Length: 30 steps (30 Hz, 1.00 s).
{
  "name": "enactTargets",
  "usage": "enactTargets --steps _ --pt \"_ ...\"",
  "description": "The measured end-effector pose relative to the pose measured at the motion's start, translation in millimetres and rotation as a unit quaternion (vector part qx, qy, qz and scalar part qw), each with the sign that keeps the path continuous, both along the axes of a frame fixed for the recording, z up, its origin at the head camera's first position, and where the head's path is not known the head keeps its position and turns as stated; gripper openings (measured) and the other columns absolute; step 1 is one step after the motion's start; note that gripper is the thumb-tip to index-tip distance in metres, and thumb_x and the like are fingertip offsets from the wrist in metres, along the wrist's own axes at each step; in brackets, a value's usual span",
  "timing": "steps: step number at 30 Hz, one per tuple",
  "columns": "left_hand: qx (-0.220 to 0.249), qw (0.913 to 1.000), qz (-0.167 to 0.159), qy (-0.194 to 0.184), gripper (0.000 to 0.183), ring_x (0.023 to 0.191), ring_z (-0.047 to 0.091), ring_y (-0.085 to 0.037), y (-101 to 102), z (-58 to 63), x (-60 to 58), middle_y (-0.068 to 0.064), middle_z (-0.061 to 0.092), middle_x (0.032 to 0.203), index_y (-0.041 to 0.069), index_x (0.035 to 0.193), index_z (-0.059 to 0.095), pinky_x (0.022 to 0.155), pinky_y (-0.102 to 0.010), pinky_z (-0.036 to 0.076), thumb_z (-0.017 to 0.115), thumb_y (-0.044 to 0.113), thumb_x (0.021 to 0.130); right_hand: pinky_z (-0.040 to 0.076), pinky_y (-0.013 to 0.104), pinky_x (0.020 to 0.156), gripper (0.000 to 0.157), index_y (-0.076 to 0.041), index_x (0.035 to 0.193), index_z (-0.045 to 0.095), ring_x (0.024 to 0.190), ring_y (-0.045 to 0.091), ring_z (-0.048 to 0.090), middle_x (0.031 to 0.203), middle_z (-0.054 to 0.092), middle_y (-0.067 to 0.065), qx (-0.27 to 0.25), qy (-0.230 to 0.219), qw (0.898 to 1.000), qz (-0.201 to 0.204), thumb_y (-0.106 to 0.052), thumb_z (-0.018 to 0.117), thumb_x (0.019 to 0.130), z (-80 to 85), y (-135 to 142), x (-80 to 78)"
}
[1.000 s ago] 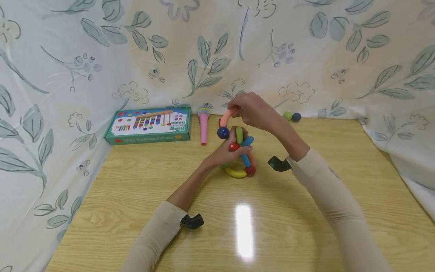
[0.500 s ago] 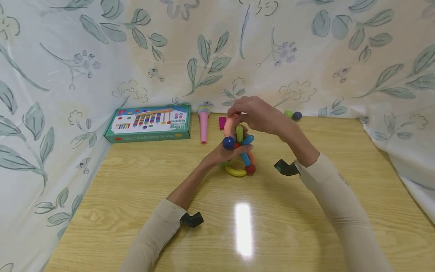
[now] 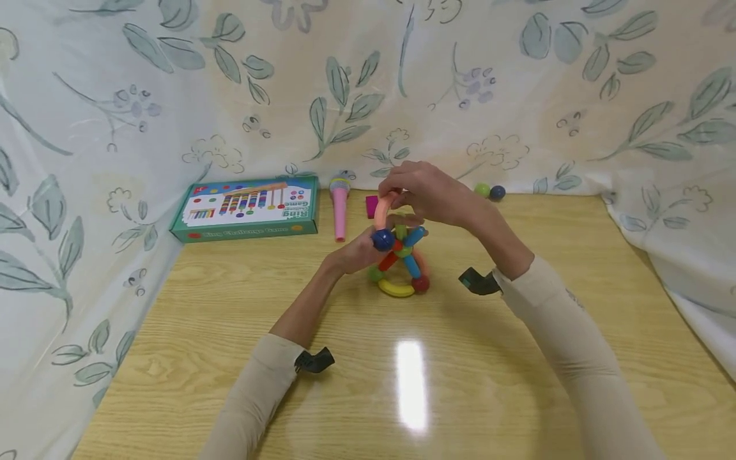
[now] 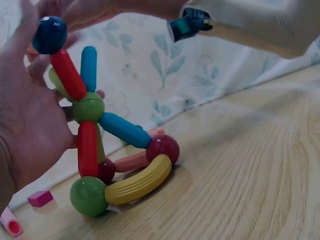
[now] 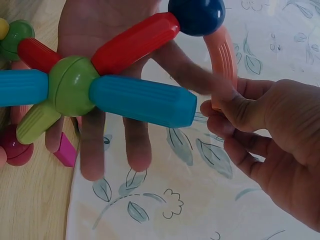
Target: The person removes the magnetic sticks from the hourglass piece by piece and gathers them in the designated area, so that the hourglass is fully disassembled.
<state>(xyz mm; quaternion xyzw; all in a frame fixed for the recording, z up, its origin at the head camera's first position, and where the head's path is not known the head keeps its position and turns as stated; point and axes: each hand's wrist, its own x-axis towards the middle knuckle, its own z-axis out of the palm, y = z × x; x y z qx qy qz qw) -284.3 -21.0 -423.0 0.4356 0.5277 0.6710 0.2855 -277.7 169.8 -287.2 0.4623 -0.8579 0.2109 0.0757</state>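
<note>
A toy frame of coloured rods and balls [image 3: 399, 265] stands on the wooden table [image 3: 471, 358]. Its base is a yellow curved rod [image 4: 137, 182] between a green ball [image 4: 87, 195] and a dark red ball [image 4: 162, 147]. My left hand [image 3: 356, 252] lies flat behind the frame, fingers straight, steadying it. My right hand [image 3: 428, 191] pinches a curved orange rod [image 5: 225, 57] above the frame. A dark blue ball [image 5: 196, 15] sits at that rod's end and meets the tip of a red rod [image 5: 135, 42]. Red and blue rods [image 5: 142, 100] radiate from a green hub ball [image 5: 72, 85].
A green game box [image 3: 247, 207] lies at the back left, with a pink tube [image 3: 340, 214] and a small magenta block [image 3: 371, 206] beside it. A green ball [image 3: 482, 190] and a blue ball [image 3: 497, 191] rest at the back by the leaf-print curtain [image 3: 115, 128].
My right hand has brought the orange rod and dark blue ball down and inward; the ball now meets the red rod's tip. My left hand has stayed at the frame.
</note>
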Motion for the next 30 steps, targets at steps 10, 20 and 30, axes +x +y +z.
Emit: enactTargets --steps 10,20,30 --pt "-0.005 0.9989 -0.023 -0.040 0.056 0.139 0.042 -0.018 -6 -6.0 2.7 0.011 0.060 0.125 0.032 0.115 0.065 0.126 -0.042 0.027 0.061 0.080 0.086 0.062 0.041 0.088 0.018 0.001 0.106 0.077 0.094 0.027 0.069 0.100 0.078 0.012 -0.019 -0.008 0.999 -0.028 0.005 0.077 0.089 -1.4 -2 0.7" --pt "-0.024 0.9996 -0.014 0.009 0.058 0.142 0.037 -0.022 -6 -6.8 4.1 0.009 0.057 0.121 0.033 0.112 0.065 0.121 -0.037 0.032 0.057 0.084 0.086 0.061 0.044 0.089 0.014 0.005 0.107 0.074 0.094 0.031 0.070 0.099 0.076 0.018 -0.043 -0.008 0.992 -0.115 0.002 0.074 0.093 -4.0 -6 -2.7" --pt "0.007 0.9990 0.030 0.031 0.098 0.157 0.027 -0.039 0 -9.6 3.3 -0.030 0.028 0.162 0.046 0.154 0.023 0.130 -0.054 0.027 0.077 0.071 0.077 0.059 0.048 0.089 0.021 0.005 0.103 0.065 0.090 0.033 0.071 0.097 0.074 0.020 -0.094 0.011 0.977 -0.192 -0.003 0.079 0.091 -6.0 34 2.7"
